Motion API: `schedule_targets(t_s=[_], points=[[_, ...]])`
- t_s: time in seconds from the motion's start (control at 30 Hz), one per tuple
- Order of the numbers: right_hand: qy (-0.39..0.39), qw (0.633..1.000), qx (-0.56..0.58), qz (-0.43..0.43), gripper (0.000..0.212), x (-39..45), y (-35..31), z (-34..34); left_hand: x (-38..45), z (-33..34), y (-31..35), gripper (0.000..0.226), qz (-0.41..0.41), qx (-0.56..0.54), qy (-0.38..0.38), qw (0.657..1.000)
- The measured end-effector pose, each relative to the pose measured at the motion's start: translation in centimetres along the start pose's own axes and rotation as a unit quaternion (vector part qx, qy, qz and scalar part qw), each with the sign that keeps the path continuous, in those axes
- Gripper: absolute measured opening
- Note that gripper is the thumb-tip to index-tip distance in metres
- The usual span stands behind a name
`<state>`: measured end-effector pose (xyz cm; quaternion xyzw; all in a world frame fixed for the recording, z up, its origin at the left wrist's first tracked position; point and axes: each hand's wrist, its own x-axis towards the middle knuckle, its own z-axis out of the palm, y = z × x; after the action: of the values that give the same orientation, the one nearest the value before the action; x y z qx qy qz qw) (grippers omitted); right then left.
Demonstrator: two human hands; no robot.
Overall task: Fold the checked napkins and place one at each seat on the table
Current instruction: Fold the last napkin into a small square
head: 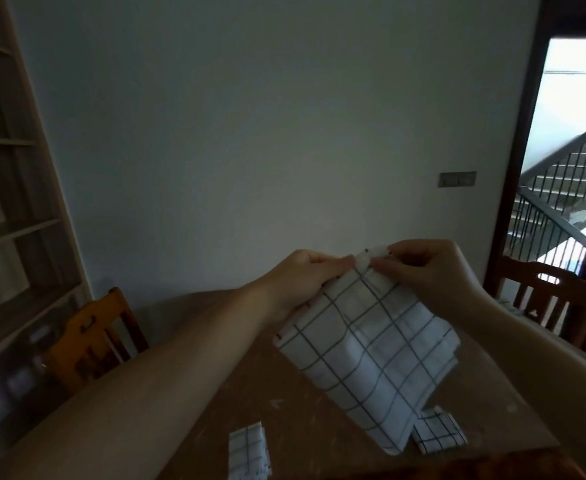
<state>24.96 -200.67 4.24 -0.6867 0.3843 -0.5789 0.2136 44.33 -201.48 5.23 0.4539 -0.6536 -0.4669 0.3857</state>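
Note:
A white checked napkin (367, 344) hangs in the air above the brown wooden table (305, 403), partly doubled over. My left hand (305, 275) and my right hand (430, 268) pinch its top corner side by side, fingertips almost touching. The cloth's lower end reaches down toward the table near me. Two smaller folded checked napkins lie on the table: one (250, 452) at the near edge left of centre, another (438, 433) just right of the hanging cloth's lower end.
An orange-brown wooden chair (94, 337) stands at the table's left side, and a darker chair (554, 299) at the right. Wooden shelves (10, 209) fill the left wall. An open doorway with stair railings (561, 188) is at the right.

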Motion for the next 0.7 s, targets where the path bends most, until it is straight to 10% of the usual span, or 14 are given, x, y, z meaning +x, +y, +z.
schedule_targets(t_s=[0.3, 0.7], points=[[-0.027, 0.999, 0.009, -0.043, 0.027, -0.1, 0.5, 0.0, 1.0, 1.2, 0.2, 0.030, -0.059, -0.152, 0.044, 0.986], [0.076, 0.994, -0.071, -0.031, 0.017, 0.5, 1.5, 0.9, 1.2, 2.5, -0.2, 0.031, 0.070, -0.054, 0.032, 0.996]])
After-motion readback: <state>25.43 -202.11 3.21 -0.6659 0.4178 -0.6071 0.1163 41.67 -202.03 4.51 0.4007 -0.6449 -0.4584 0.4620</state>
